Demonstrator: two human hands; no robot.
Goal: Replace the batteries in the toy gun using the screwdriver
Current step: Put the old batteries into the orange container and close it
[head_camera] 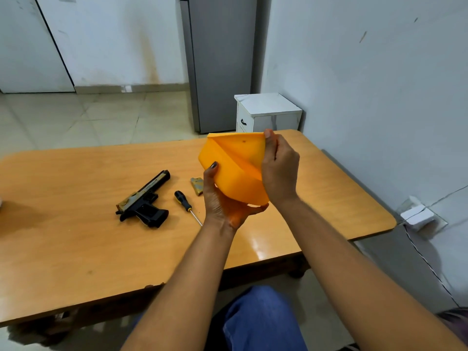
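Note:
A black and tan toy gun lies on the wooden table, left of centre. Just right of it rests a screwdriver with a black and yellow handle, its shaft pointing toward me. A small tan cover piece lies beyond the screwdriver. Both hands hold an orange plastic container tilted above the table. My left hand cups its underside, thumb on the side wall. My right hand grips its right rim, fingers curled over the edge. No batteries are visible.
A white bedside cabinet and a grey fridge stand beyond the table's far edge. A wall runs along the right, with a white socket box and a cord. My knee in blue jeans is below the near edge.

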